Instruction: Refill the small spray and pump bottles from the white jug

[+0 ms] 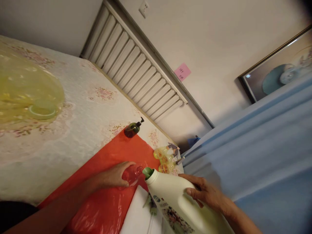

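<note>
Head view: two hands, two bottles in hand, one dark pump bottle (pixel 133 129) apart on the red sheet (pixel 107 182). Left hand (pixel 114 175) wraps a small clear bottle (pixel 133 174) standing on that sheet. Right hand (pixel 207 193) grips a big white jug (pixel 175 201), tilted, its green open mouth just beside the clear bottle's neck.

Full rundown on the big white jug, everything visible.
The big white jug looks like opaque off-white plastic with a printed label on its side and a green-rimmed open mouth, no cap on it. It is tilted, the mouth aimed at the small clear bottle that the left hand steadies on the red plastic sheet. The right hand grips its body. Its base is out of frame.
</note>
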Demonstrator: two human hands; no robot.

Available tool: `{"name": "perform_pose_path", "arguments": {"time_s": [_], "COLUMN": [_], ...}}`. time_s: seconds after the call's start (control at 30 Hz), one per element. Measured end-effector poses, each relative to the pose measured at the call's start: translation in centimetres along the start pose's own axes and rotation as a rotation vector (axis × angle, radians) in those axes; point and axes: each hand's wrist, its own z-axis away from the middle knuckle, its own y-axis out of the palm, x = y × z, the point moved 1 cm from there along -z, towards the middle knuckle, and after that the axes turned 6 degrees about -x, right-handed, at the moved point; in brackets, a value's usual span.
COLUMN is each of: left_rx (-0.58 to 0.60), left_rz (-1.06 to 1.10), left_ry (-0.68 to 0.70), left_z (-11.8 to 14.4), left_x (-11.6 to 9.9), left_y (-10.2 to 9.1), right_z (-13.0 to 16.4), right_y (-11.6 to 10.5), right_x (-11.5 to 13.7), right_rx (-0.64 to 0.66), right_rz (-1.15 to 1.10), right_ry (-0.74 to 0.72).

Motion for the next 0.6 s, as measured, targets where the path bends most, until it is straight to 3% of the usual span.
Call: {"name": "perform_pose_path", "arguments": {"time_s": [0.6], "left_rx": [0.017], "left_rz": [-0.004], "left_ry": [-0.027], "left_z": [0.09], "left_x": [-0.65], "left_y": [-0.33], "right_z": [0.03], "right_y": [-0.20], "right_x": [0.41], "right_rx": [0.004], "right_rz": [0.017], "right_ry": [0.022]}}
